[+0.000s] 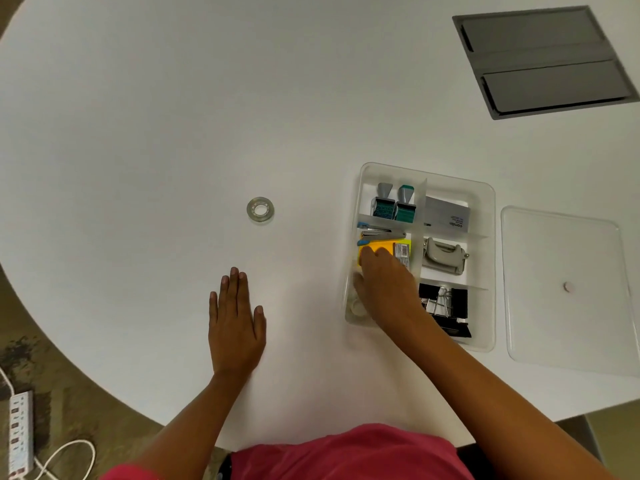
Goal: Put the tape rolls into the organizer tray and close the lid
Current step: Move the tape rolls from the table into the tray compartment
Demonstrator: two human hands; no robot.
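Observation:
A clear tape roll (260,210) lies flat on the white table, well left of the clear organizer tray (491,271). A second clear tape roll (357,308) lies in the tray's front-left compartment. My right hand (384,282) reaches into that compartment, palm down, with its fingertips on a yellow pad (384,244) and its thumb just above the roll, gripping nothing that I can see. My left hand (235,327) rests flat on the table, fingers spread, below the loose roll. The clear lid (568,334) lies on the table right of the tray.
The tray also holds two stamps (393,206), a stapler (381,233), a grey box (446,216), a hole punch (443,258) and binder clips (446,306). A grey hatch (543,60) is set in the table at the back right. A power strip (19,434) lies on the floor.

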